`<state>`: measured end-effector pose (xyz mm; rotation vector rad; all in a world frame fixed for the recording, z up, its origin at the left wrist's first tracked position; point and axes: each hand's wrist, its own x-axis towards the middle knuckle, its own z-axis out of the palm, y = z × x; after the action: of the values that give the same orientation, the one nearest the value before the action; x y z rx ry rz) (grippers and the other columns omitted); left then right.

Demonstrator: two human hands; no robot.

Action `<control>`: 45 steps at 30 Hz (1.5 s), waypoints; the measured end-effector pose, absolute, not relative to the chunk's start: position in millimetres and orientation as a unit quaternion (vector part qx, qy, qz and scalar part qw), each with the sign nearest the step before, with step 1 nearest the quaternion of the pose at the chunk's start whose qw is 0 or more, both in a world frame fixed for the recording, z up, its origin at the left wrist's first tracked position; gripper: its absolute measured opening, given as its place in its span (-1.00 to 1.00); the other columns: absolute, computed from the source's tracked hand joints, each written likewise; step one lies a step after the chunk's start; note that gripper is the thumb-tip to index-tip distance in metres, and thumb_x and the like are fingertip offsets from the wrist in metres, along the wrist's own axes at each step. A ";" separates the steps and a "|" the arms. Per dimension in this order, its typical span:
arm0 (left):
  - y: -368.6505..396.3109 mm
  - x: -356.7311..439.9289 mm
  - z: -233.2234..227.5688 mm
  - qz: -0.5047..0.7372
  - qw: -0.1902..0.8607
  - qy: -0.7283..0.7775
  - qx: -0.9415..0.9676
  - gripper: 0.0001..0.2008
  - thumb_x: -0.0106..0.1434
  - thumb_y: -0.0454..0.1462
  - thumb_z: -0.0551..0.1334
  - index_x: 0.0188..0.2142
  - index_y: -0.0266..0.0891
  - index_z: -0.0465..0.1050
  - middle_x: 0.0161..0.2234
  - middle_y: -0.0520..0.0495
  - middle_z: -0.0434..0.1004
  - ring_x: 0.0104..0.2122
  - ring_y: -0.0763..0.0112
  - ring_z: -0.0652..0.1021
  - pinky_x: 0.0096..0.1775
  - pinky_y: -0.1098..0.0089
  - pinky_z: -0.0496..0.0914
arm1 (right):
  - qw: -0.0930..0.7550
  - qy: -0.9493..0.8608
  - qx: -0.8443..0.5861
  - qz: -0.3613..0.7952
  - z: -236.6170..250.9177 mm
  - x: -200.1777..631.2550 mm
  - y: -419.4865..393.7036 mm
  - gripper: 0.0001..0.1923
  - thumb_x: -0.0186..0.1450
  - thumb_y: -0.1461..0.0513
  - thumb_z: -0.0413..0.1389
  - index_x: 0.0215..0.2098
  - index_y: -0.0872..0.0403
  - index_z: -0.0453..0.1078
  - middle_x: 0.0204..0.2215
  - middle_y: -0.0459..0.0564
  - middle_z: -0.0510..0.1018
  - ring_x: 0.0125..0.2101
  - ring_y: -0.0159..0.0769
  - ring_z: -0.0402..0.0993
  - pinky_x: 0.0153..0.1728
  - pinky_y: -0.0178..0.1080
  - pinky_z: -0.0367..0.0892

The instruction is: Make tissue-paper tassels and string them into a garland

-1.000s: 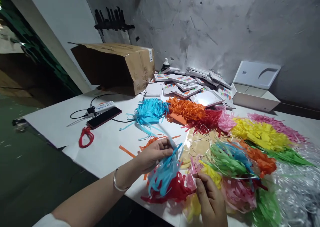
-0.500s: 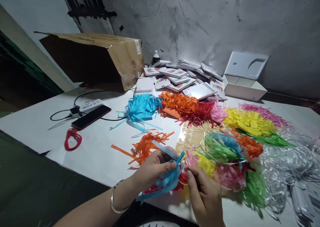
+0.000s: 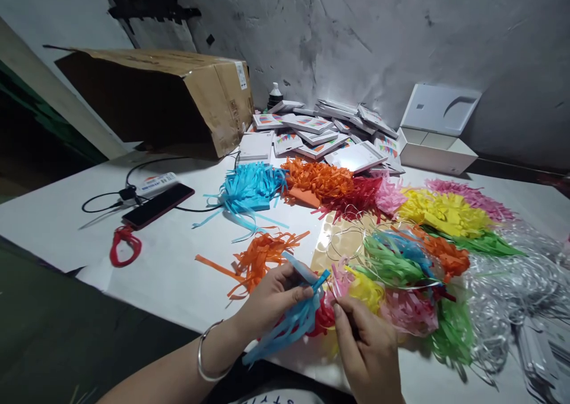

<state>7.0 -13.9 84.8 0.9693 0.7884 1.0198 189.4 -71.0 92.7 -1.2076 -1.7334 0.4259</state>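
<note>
Low over the table's front edge, my left hand (image 3: 274, 300) pinches a light blue paper tassel (image 3: 289, 328) near its twisted top, and the fringe hangs below the fingers. My right hand (image 3: 369, 347) is closed just to the right, thumb against forefinger. A thin dark thread (image 3: 330, 288) seems to run from those fingertips to the tassel's top. Beyond my left hand lies a loose orange tassel (image 3: 262, 255). Red, pink and yellow tassels (image 3: 365, 291) lie behind and between my hands, partly hidden by them.
Blue fringe (image 3: 253, 184), orange fringe (image 3: 318, 178) and yellow fringe (image 3: 443, 214) form a row across the table. Flat printed boxes (image 3: 316, 134) are heaped behind. A large carton (image 3: 227, 107), a phone (image 3: 158, 205), an open white box (image 3: 436, 149) and clear plastic bags (image 3: 512, 291) surround them.
The view has shifted slightly. Both hands keep nearly the same place and hold, with the blue fringe hanging a little differently below the left one.
</note>
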 end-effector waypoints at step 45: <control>72.8 -67.7 69.4 0.143 0.108 0.592 0.786 -0.82 0.37 -0.21 0.24 -0.16 -0.28 0.52 -0.12 -0.18 0.56 -0.09 0.15 0.55 -0.01 0.08 0.42 | 0.436 -0.627 -0.569 0.304 46.2 187.7 -71.2 -0.65 0.42 -0.02 -0.01 -0.25 -0.03 0.52 -0.39 -0.07 0.62 -0.39 -0.24 0.55 -0.32 -0.31 0.35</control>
<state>-67.7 72.8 69.4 2.3125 1.7401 0.4212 187.7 -71.2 46.2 -1.4156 -1.5606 0.7565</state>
